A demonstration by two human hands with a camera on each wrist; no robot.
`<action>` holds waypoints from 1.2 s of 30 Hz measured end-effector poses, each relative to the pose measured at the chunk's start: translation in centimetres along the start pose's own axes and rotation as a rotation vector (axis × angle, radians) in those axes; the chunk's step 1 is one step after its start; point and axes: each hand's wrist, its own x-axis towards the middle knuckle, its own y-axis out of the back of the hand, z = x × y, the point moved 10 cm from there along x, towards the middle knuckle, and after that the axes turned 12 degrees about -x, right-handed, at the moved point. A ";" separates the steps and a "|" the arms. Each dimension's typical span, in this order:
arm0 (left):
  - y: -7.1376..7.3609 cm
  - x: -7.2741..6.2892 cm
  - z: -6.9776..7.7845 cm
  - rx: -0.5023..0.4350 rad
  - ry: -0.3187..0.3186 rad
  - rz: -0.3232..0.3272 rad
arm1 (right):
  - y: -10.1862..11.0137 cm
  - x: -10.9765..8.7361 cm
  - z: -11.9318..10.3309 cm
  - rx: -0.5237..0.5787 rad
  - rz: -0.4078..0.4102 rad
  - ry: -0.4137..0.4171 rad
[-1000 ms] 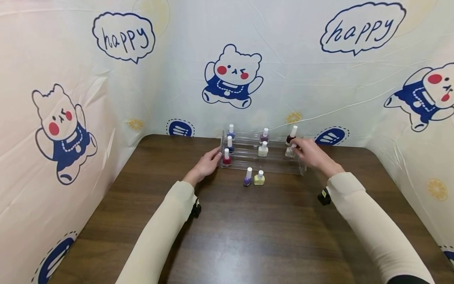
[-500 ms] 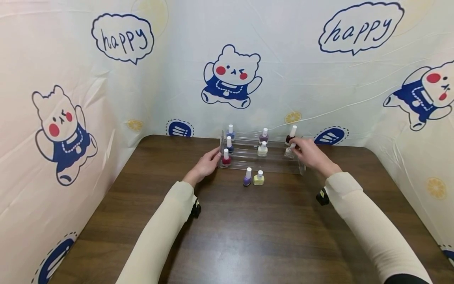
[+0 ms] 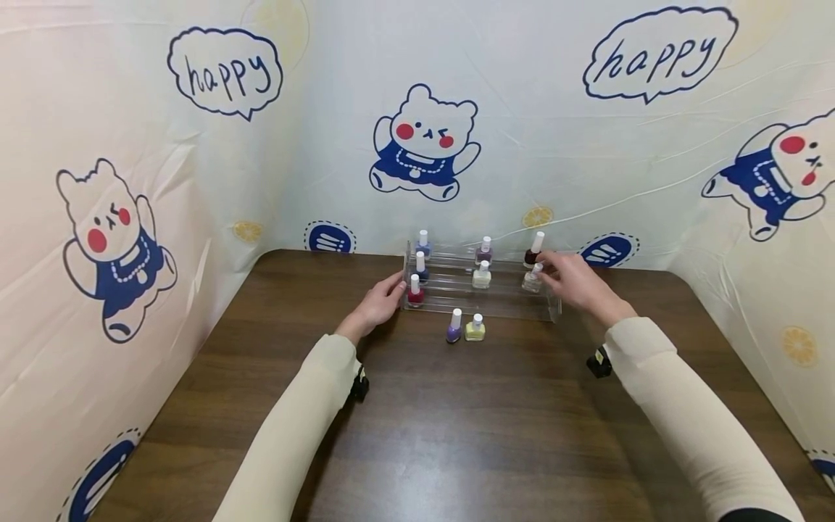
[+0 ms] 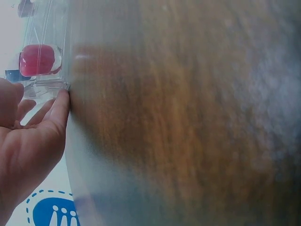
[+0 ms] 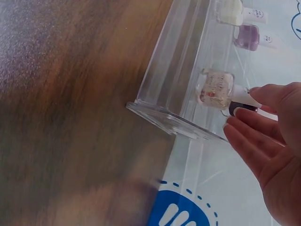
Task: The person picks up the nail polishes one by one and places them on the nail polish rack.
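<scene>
A clear tiered display rack (image 3: 509, 308) stands at the back of the table. My left hand (image 3: 381, 301) grips its left end, near a red nail polish bottle (image 4: 37, 60) on the front tier. At the right end, a clear glittery nail polish bottle (image 5: 216, 89) with a white cap sits on the middle tier. My right hand (image 3: 574, 283) is at that cap, thumb tip against it and the other fingers spread apart below. Behind it stands a dark red bottle (image 3: 533, 255), partly covered by my fingers in the right wrist view.
A purple bottle (image 3: 454, 330) and a yellow bottle (image 3: 475, 330) stand on the wooden table (image 3: 457, 420) before the rack. Blue bottles (image 3: 422, 246), a mauve bottle (image 3: 483, 252) and a whitish bottle (image 3: 481, 277) occupy other tier spots. Printed cloth (image 3: 293, 145) hangs around the table.
My right fingers have loosened and drawn slightly off the glittery bottle's cap, so more of the bottle shows. The left hand stays at the rack's end.
</scene>
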 end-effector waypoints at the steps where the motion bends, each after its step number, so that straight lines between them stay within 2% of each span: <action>1: 0.0 0.0 0.0 -0.003 0.000 -0.001 | 0.1 0.0 0.0 0.001 -0.004 -0.002; 12: -0.2 -0.2 -0.1 -0.007 0.015 -0.005 | 0.5 -1.0 0.0 -0.021 -0.027 -0.006; 22: -0.2 -0.1 0.0 -0.025 0.014 -0.009 | 1.2 -2.2 -1.0 -0.030 0.028 0.033; 31: -0.2 0.0 -0.1 -0.014 0.023 -0.005 | 0.5 -3.0 -3.3 0.095 -0.002 0.064; 36: -0.2 0.0 -0.2 -0.018 0.021 -0.001 | -0.2 -3.1 -4.6 0.097 -0.011 0.089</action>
